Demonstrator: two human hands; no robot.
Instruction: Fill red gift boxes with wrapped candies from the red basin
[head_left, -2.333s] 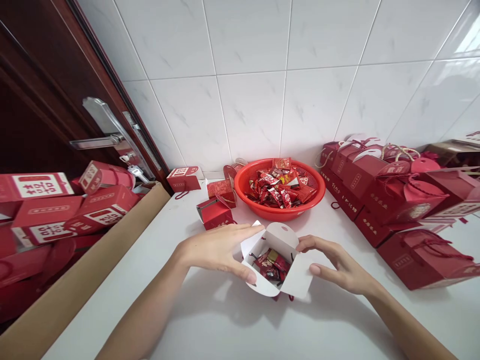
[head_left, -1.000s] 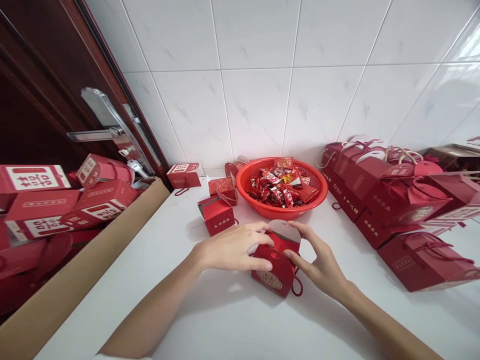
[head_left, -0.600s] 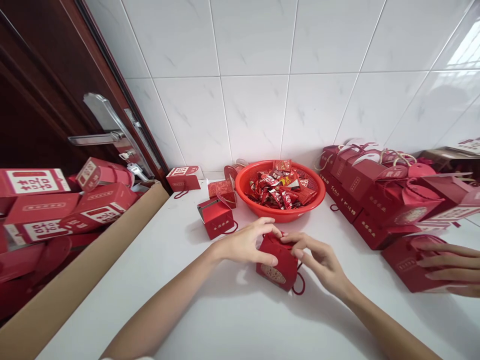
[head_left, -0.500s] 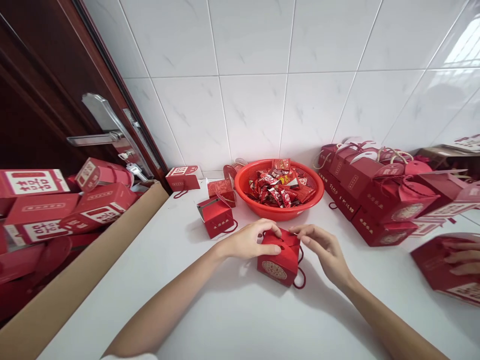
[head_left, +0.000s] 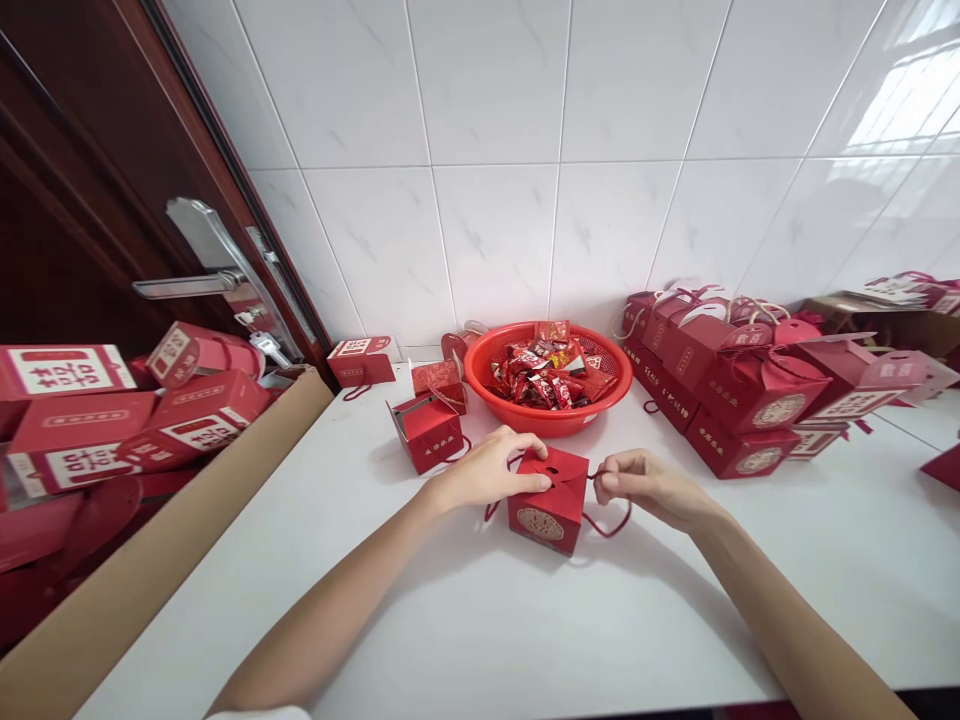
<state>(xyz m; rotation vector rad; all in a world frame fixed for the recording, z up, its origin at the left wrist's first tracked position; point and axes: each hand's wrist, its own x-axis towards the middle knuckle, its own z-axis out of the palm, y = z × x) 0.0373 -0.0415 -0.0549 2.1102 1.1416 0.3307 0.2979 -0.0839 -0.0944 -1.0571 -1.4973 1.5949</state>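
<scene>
A small red box (head_left: pixel 546 510) with a gold round emblem stands on the white table, its top flaps folded over. My left hand (head_left: pixel 499 468) grips the box's top from the left, thumb in front and fingers behind. To the right of the box, my right hand (head_left: pixel 637 484) pinches its dark red cord (head_left: pixel 611 530), which loops out from the box's side. Behind the box is a red basket (head_left: pixel 495 400) heaped with red-wrapped sweets (head_left: pixel 553 375). An open red box (head_left: pixel 429 440) stands to the left, near my left hand.
Stacked red boxes (head_left: pixel 720 385) stand at the right against the tiled wall. A carton (head_left: pixel 187 490) full of red boxes lines the left edge, beside a door with a handle (head_left: pixel 187 286). More small boxes (head_left: pixel 363 362) sit at the back left.
My right hand has moved off the box's top to the right and now pulls the cord outward. The other person's hand at the right has left view. The view has shifted slightly.
</scene>
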